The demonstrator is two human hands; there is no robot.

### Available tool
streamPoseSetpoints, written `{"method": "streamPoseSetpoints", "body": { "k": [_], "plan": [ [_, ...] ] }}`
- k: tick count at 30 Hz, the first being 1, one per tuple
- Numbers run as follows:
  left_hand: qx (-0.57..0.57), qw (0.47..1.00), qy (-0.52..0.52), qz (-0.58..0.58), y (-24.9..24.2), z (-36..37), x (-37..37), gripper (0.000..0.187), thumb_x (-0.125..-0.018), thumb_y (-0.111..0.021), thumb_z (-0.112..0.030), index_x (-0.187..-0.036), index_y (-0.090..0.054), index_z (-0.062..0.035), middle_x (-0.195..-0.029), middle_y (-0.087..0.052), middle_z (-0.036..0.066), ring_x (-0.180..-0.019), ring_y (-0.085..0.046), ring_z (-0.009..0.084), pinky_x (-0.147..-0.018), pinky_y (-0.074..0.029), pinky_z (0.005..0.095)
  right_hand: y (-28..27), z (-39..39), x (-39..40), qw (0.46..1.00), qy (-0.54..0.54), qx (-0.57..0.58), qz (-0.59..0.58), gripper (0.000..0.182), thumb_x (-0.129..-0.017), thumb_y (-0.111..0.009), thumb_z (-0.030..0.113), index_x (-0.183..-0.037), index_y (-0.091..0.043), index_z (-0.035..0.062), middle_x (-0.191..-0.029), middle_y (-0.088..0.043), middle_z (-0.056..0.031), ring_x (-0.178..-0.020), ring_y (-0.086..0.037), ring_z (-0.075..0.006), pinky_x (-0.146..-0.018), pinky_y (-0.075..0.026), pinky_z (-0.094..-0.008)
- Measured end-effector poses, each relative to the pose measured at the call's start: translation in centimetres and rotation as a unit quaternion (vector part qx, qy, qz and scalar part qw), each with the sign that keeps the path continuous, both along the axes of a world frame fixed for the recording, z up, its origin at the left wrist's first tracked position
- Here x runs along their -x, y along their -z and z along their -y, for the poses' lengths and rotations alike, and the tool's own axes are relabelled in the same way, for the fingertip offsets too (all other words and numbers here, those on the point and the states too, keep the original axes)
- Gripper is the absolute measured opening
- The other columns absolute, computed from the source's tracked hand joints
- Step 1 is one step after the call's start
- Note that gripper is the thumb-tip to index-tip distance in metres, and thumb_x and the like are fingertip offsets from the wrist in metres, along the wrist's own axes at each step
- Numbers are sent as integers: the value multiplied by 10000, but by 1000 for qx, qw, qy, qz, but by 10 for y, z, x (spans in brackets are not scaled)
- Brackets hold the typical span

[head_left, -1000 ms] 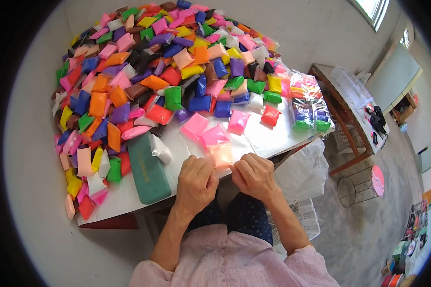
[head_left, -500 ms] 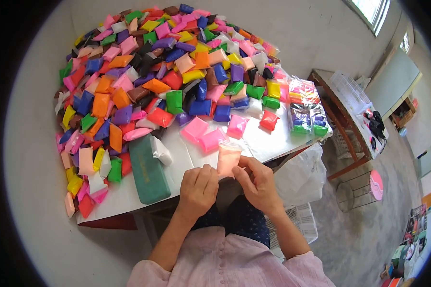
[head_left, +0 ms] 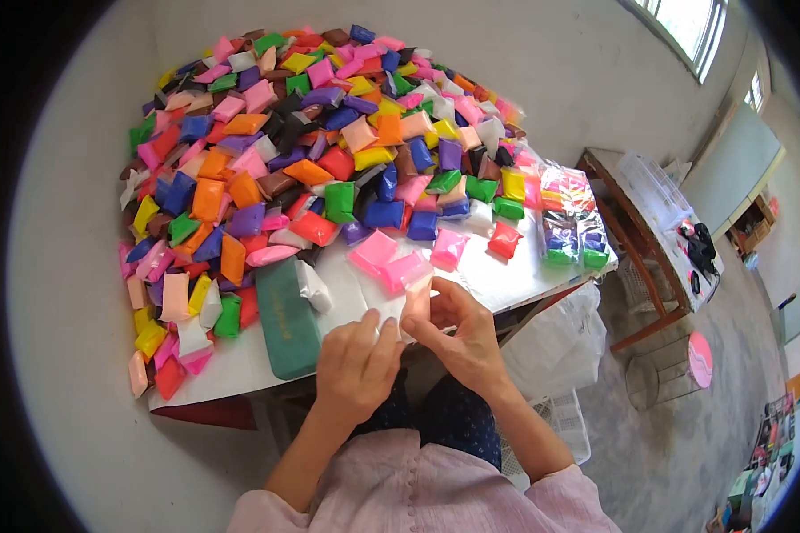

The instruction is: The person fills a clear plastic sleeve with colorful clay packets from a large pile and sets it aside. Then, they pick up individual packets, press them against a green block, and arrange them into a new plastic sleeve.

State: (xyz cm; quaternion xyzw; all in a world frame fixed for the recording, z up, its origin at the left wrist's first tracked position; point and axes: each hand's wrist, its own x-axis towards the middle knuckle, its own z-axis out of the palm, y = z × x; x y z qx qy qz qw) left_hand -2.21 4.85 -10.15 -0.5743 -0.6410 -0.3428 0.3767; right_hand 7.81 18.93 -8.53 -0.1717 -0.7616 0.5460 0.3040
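Observation:
A peach-coloured soft packet in clear wrapping (head_left: 417,305) is held upright above the table's front edge. My right hand (head_left: 460,342) grips it between thumb and fingers, partly covering it. Close by on its left, my left hand (head_left: 357,366) has its fingers curled together; whatever they pinch is hidden. Just beyond the hands lie pink packets (head_left: 373,252) on the white tabletop (head_left: 347,306). A green box (head_left: 286,330) sits left of my left hand, with a white packet (head_left: 315,289) against its right edge.
A large heap of multicoloured packets (head_left: 302,147) covers the back and left of the table. Clear bags of sorted packets (head_left: 573,218) lie at the right end. A white plastic bag (head_left: 556,342) hangs below, near a wire stool with a pink top (head_left: 700,360). Another table (head_left: 636,204) stands beyond.
My right hand has turned and come up over the peach packet, hiding more of it. My left fingers have loosened slightly and shifted. The whole view has moved a little.

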Motion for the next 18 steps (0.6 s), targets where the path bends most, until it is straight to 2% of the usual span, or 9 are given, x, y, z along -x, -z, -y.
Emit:
{"method": "streamPoseSetpoints", "body": {
  "k": [1, 3, 7, 8, 10, 13, 18],
  "plan": [
    [-9, 1000, -17, 21, -5, 8, 0, 243, -831, -694, -45, -1059, -654, 27, -1116, -627, 192, -887, -613, 292, -751, -496, 399, 1, -2, 3, 999, -1, -50, -5, 528, -832, -760, 136, -1286, -545, -28, -909, -698, -55, -821, -680, -130, -777, -544, -290],
    [-25, 997, -50, 61, -14, 29, 7, 248, -838, -683, -41, -1075, -650, 22, -1150, -619, 193, -924, -610, 311, -775, -493, 413, -1, -6, 15, 996, -22, -80, -16, 525, -839, -751, 137, -1294, -543, -24, -982, -692, -84, -909, -685, -164, -820, -543, -303],
    [-61, 974, -112, 185, -23, 57, 32, 186, -910, -600, -12, -1090, -637, 13, -1133, -625, 153, -969, -595, 286, -848, -466, 368, -1, -14, 47, 976, -68, -193, -74, 540, -848, -736, 140, -1322, -528, -14, -1167, -648, -143, -1080, -652, -214, -883, -527, -318],
    [-73, 962, -108, 239, -21, 60, 38, 168, -927, -585, -21, -1084, -636, 13, -1120, -626, 142, -966, -592, 263, -851, -461, 349, -3, -12, 55, 979, -110, -157, -70, 575, -844, -728, 169, -1344, -514, -16, -1259, -604, -155, -1096, -629, -222, -877, -517, -344],
    [-91, 932, -88, 338, -15, 63, 46, 141, -964, -551, -38, -1066, -633, 14, -1072, -619, 111, -958, -579, 198, -844, -450, 302, -1, -9, 68, 972, -127, -189, -51, 606, -833, -722, 189, -1364, -505, -8, -1230, -621, -139, -1046, -635, -225, -869, -513, -368],
    [-80, 907, -65, 408, -6, 63, 47, 139, -958, -561, -39, -1062, -630, 23, -1065, -616, 110, -956, -574, 192, -835, -451, 296, 2, -8, 88, 968, -160, -194, -19, 645, -810, -691, 180, -1398, -488, 8, -1181, -642, -139, -924, -638, -228, -819, -503, -383],
    [-92, 917, -74, 380, 3, 58, 51, 143, -945, -549, -18, -1056, -631, 20, -1052, -614, 105, -917, -562, 178, -811, -451, 286, 1, -12, 104, 951, -178, -227, 109, 635, -798, -623, 96, -1407, -471, 6, -1041, -656, -196, -808, -639, -278, -754, -505, -389]
  ]
}}
